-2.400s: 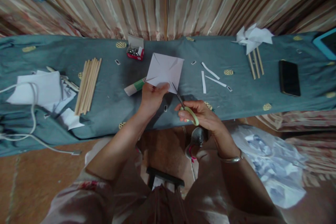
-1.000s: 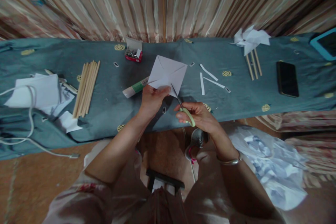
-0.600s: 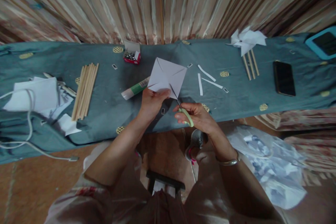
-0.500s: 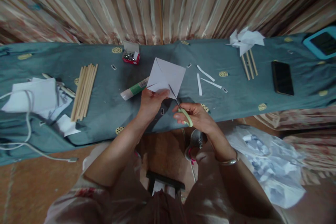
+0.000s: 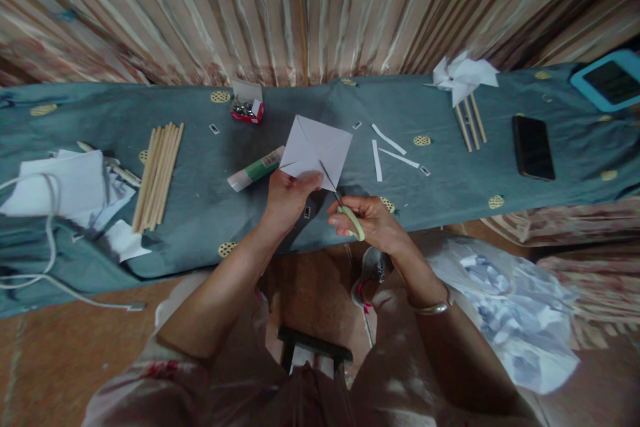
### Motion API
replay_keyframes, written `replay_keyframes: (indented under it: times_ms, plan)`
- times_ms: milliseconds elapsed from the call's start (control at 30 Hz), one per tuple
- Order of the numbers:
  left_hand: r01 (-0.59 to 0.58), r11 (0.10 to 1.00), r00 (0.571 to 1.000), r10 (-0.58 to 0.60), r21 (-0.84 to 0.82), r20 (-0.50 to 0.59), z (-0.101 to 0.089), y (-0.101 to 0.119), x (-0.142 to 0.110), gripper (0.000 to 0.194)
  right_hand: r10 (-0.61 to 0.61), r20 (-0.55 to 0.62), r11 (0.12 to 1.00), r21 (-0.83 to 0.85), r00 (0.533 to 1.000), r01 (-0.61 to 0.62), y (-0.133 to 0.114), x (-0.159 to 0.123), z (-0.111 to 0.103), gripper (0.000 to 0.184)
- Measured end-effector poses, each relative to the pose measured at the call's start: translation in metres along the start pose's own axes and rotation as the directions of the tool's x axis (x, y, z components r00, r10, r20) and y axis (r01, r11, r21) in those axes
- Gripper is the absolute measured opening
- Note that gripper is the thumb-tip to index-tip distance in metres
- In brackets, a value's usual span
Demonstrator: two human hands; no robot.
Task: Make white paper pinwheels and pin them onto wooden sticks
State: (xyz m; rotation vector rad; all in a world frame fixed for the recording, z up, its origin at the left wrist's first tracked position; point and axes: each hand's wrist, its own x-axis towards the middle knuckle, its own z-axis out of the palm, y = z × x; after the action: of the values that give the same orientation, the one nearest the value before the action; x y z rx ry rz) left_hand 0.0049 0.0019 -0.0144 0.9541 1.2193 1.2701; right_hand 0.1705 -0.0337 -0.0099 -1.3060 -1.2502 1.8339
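One paper square (image 5: 327, 141) is pinched in the left hand (image 5: 289, 197), green scissors (image 5: 357, 221) gripped in the right hand (image 5: 376, 220); from afar I would steer the blades (image 5: 329, 178) straight, stopping before centre.

Loose dusty-pink top (image 5: 305, 407), dim in this light. Left sleeve (image 5: 130, 397) stops around elbow, red patterned trim (image 5: 165, 368) along cuff. Plain silver bangle (image 5: 432, 310) on right wrist. Pale loose cloth (image 5: 390, 353) over legs. Grey shoe (image 5: 374, 267) below, bright pink detail (image 5: 368, 309) near ankle.
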Motion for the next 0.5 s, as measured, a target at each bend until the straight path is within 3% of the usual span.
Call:
replay_keyframes:
  times_ms: [500]
  plan:
    - [-0.030, 0.994, 1.000, 0.029, -0.104, -0.012, 0.0015, -0.0046, 0.0013, 0.020, 0.071, -0.020, 0.997, 0.011, 0.997, -0.071, -0.0032, -0.0048, 0.0048, 0.044]
